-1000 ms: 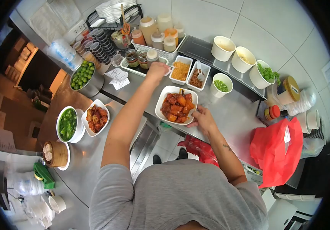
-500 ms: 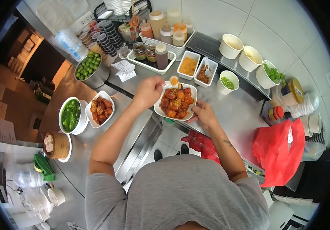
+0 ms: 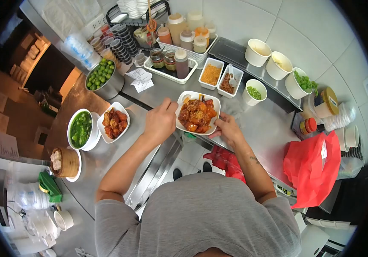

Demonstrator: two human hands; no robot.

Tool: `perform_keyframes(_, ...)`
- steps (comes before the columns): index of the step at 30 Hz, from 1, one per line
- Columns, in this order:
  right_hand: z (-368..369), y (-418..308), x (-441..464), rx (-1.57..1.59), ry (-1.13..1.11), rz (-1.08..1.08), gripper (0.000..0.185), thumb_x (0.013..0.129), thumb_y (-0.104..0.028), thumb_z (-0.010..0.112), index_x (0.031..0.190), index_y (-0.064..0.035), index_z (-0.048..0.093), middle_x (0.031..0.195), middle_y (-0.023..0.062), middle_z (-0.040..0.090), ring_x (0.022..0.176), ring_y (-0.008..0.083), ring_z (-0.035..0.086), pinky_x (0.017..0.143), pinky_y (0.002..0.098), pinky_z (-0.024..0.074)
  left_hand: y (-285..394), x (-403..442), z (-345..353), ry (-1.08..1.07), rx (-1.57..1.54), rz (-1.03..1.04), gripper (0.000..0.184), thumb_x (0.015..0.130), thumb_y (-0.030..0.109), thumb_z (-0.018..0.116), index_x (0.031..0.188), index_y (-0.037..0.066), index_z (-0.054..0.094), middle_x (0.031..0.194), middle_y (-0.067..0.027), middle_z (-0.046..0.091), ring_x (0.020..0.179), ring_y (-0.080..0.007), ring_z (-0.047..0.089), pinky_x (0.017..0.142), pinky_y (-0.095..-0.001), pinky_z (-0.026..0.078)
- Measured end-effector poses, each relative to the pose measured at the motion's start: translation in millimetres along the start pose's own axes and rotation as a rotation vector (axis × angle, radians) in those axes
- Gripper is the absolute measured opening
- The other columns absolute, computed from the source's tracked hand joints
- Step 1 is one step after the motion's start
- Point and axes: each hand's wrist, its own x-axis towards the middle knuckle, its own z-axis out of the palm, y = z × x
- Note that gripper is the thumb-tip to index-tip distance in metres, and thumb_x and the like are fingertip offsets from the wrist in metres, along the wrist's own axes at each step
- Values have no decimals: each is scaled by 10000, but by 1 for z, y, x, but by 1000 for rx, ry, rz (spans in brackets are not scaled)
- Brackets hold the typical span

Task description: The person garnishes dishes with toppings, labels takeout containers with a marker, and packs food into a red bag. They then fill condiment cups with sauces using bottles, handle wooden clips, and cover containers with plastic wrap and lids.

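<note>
My right hand (image 3: 228, 129) grips the right rim of a white square bowl (image 3: 213, 125) of glossy red-orange chunks with golden crumbs on top. My left hand (image 3: 161, 121) is closed at the bowl's left edge, on a small spoon whose crumb-filled tip (image 3: 186, 99) shows over the bowl's upper left corner; the handle is mostly hidden. Behind the bowl stand a white tray of golden crumbs (image 3: 211, 74), a tray of brown bits (image 3: 226, 84) with a white spoon (image 3: 232, 80) in it, and a cup of chopped greens (image 3: 254, 92).
To the left are a second square bowl (image 3: 114, 124), a bowl of greens (image 3: 81, 128), a bamboo steamer (image 3: 69, 162) and a pot of green fruit (image 3: 113, 88). Sauce bottles (image 3: 182, 64) stand behind. A red bag (image 3: 312, 169) is at right; more tubs (image 3: 257, 52) line the shelf.
My left hand has moved from the golden-crumb tray to the bowl's left side, carrying the spoon. Golden crumbs now lie on the food. The view has shifted slightly; my right hand keeps its grip.
</note>
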Motion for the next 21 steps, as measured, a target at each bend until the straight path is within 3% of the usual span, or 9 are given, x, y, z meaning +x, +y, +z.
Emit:
perform_keyframes(3, -3, 1, -1, 2, -11, -4, 396, 828, 13, 437, 1201, 144, 425, 987, 224, 615, 701, 258, 668, 533, 319, 592, -4, 7, 15, -34, -81, 75, 140, 756, 14, 553, 894, 27, 571, 855, -116, 543, 679, -337, 587, 598, -423, 476)
perform_keyframes(6, -9, 4, 3, -14, -10, -16, 406, 824, 17, 439, 1209, 143, 421, 981, 220, 617, 702, 259, 667, 534, 328, 593, -11, 28, 29, 83, -375, -101, 92, 781, 34, 551, 858, 2, 591, 798, -136, 587, 668, -341, 593, 603, -403, 472)
perform_keyframes(9, -14, 10, 4, 10, 6, -30, 417, 819, 20, 441, 1217, 140, 417, 974, 214, 619, 699, 261, 667, 533, 334, 594, -30, 64, 61, -15, -781, -364, 86, 797, 57, 551, 813, -2, 611, 736, -157, 614, 694, -344, 603, 613, -385, 470)
perform_keyframes(11, -14, 10, 3, 18, 19, -38, 423, 815, 21, 442, 1221, 137, 416, 973, 212, 618, 698, 263, 667, 532, 336, 595, -28, 96, 78, -33, -694, -356, 103, 793, 69, 552, 814, 14, 637, 748, -178, 632, 723, -353, 613, 635, -390, 480)
perform_keyframes(13, -15, 10, 1, -6, 25, -35, 430, 811, 21, 442, 1225, 133, 415, 975, 212, 617, 699, 265, 667, 531, 337, 595, -33, 127, 114, 31, -455, -278, 161, 798, 97, 584, 921, 27, 661, 803, -177, 640, 727, -243, 632, 676, -331, 480)
perform_keyframes(15, -17, 13, -1, -17, 8, -31, 435, 808, 19, 444, 1228, 128, 417, 982, 213, 614, 696, 265, 667, 530, 335, 595, -24, 150, 133, 84, -339, -220, 175, 809, 131, 590, 944, 60, 677, 831, -194, 645, 775, -300, 638, 720, -398, 491)
perform_keyframes(17, -16, 15, 0, -37, -20, -23, 436, 806, 14, 447, 1227, 123, 421, 983, 212, 614, 693, 263, 667, 529, 331, 594, -28, 166, 152, -41, -342, -213, 189, 819, 175, 598, 966, 94, 684, 861, -211, 630, 807, -359, 615, 760, -437, 485)
perform_keyframes(19, -12, 15, -3, -62, -48, -9, 433, 806, 8, 451, 1224, 120, 427, 977, 207, 617, 689, 261, 667, 530, 325, 594, -18, 167, 146, -54, -164, -156, 237, 824, 205, 602, 1041, 134, 667, 904, -209, 592, 826, -371, 596, 761, -439, 484)
perform_keyframes(21, -3, 15, -5, -89, -88, 11, 417, 811, -5, 452, 1211, 114, 441, 957, 199, 624, 682, 255, 667, 525, 308, 589, -9, 152, 129, 49, -274, -201, 270, 835, 206, 587, 1096, 155, 635, 927, -197, 542, 848, -379, 578, 762, -447, 479)
